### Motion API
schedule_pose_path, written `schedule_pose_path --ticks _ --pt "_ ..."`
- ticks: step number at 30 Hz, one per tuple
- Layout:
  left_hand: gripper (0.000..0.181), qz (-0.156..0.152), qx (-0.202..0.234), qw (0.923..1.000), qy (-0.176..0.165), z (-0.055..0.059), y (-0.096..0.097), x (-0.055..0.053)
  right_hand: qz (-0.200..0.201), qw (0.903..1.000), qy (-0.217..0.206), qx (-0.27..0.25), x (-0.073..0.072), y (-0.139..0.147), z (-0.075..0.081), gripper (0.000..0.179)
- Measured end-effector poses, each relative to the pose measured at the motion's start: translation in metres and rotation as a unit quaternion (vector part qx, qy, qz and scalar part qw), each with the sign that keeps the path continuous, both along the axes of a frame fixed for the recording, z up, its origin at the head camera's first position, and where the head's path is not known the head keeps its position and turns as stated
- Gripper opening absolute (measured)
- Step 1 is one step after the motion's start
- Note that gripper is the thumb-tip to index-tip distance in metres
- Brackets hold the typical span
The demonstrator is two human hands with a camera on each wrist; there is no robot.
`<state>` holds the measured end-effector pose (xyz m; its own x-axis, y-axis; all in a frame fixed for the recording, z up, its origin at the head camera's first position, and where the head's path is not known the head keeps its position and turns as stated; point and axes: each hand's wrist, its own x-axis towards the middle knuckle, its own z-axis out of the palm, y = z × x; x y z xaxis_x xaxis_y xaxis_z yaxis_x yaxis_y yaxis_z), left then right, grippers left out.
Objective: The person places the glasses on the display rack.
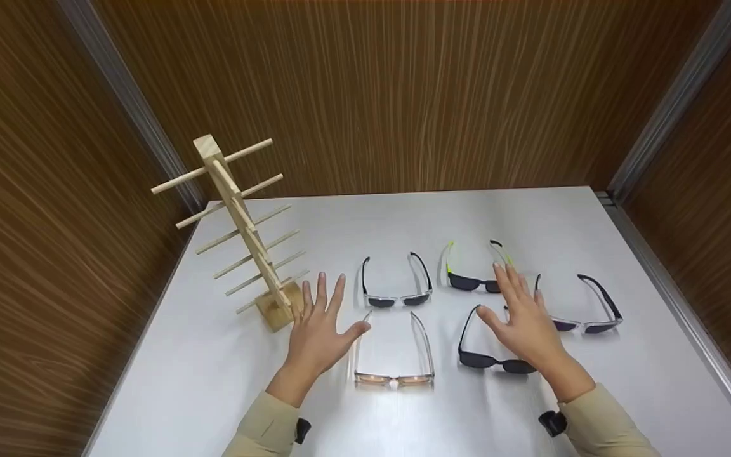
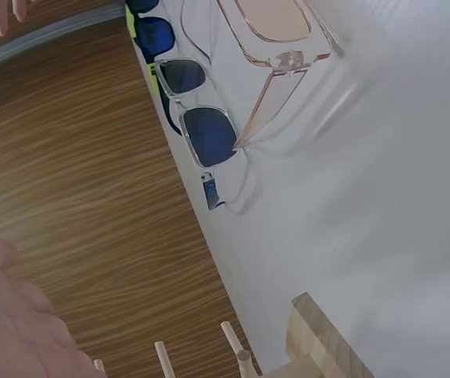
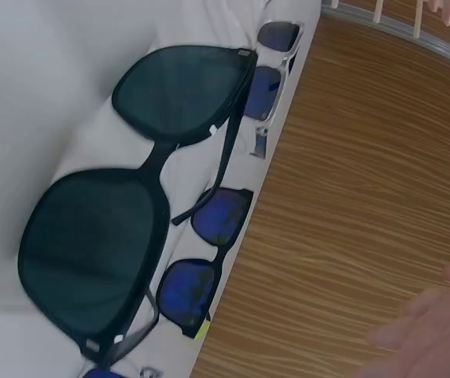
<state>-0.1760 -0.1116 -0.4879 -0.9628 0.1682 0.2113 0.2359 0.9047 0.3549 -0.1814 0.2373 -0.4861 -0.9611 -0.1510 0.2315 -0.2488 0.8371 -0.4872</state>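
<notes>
My left hand point(image 1: 318, 336), fingers spread and holding nothing, hovers between the wooden rack point(image 1: 245, 235) and the clear peach glasses point(image 1: 395, 379). Fingers extended, my right hand point(image 1: 526, 324) overlaps the black sunglasses point(image 1: 480, 360) and the sunglasses with yellow-green temples point(image 1: 465, 282) in the head view. Farther right lie clear-framed sunglasses with dark temples point(image 1: 600, 326), partly hidden by that hand. Another clear-framed pair point(image 1: 381, 301) rests behind the peach glasses. All the glasses have their temples unfolded. In the right wrist view the black sunglasses point(image 3: 91, 244) loom large, the hand point(image 3: 437, 331) at lower right.
The rack has several thin crossbars and a square wooden base point(image 1: 275, 312) on the left of the white table point(image 1: 403, 222). Brown wood-grain panels point(image 1: 391, 95) enclose the table at the back and both sides. A metal rail point(image 1: 689, 304) runs along the right edge.
</notes>
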Motion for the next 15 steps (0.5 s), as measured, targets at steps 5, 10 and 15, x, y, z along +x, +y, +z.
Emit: schedule_pose_path --ticks 5,10,15 --pt "0.087 -0.004 0.049 0.9987 -0.013 0.001 -0.005 0.003 0.009 0.9951 -0.032 -0.093 0.003 -0.009 0.001 0.075" --pt "0.082 0.003 0.091 0.9956 -0.023 0.001 -0.011 0.005 0.027 0.9810 -0.038 -0.188 0.004 -0.020 -0.004 0.076" --pt "0.077 0.005 0.139 0.9893 -0.045 -0.003 -0.017 0.007 0.040 0.9652 -0.061 -0.251 0.006 -0.031 -0.011 0.075"
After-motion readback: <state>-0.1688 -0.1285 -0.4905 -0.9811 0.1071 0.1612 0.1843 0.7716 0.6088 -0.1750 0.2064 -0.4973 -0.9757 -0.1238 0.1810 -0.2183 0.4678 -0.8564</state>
